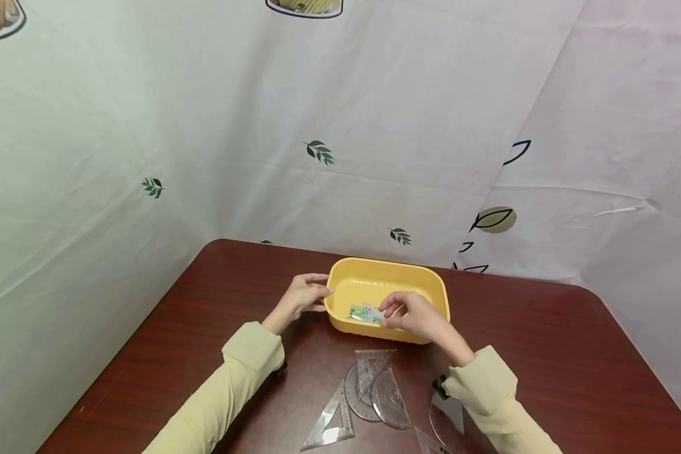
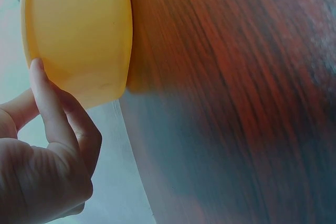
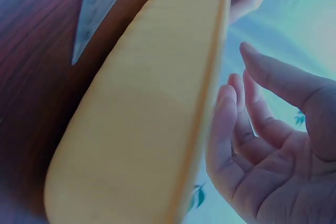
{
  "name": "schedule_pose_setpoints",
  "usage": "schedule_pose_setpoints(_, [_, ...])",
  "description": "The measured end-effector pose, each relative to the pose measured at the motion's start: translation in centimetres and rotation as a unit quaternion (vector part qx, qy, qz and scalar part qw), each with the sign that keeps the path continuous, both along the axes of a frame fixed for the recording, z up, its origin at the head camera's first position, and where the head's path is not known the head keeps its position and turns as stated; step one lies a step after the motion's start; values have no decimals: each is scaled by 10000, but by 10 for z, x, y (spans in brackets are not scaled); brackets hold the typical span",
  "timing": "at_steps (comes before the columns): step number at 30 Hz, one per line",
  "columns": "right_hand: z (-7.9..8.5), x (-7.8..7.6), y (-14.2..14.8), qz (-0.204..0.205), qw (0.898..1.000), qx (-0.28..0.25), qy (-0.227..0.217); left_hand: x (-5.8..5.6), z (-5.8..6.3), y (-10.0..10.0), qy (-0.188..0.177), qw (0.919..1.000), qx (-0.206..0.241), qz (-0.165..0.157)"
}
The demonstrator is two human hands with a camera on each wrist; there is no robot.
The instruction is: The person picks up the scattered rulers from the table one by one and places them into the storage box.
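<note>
Left hand (image 1: 302,295) touches the left end of the bin (image 1: 386,268) at the rim; can't tell if it grips or just steadies. Right hand (image 1: 414,315) is over the bin, fingers loosely bent, thumb apart, nothing held. Cards (image 1: 356,313) lie inside near the front wall, right fingertips just beside. Probably light, thin, maybe slick; pinch at an edge. Bin looks stiff, light; hold by rim. Clear protractor (image 1: 389,398) out front, likely brittle.
</note>
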State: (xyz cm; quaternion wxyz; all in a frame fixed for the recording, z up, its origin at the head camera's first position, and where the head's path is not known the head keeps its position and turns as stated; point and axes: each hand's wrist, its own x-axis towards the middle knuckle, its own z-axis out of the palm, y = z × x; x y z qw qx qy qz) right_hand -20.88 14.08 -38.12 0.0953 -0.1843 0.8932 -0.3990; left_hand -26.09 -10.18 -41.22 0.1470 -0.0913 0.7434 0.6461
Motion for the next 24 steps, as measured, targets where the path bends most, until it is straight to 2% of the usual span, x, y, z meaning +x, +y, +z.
schedule_pose_setpoints(3, [4,7,-4,222,9996,-3,181,0,0,0,-9,10000,-1,19])
schedule_pose_setpoints(5, [5,11,-7,232,9994,48,261,0,0,0,-15,10000,-2,9])
schedule_pose_setpoints(9, [5,16,-12,272,9991,95,323,0,-1,0,-14,10000,11,-4])
schedule_pose_setpoints(12, [3,20,-14,472,9982,10,367,-1,-2,1,-9,10000,9,-13])
schedule_pose_setpoints(17, [0,28,-19,644,9976,-91,245,-2,-2,0,7,10000,-6,-43])
schedule_pose_setpoints(24, [-9,34,-29,659,9975,266,38,-1,-2,0,23,10000,-60,-29])
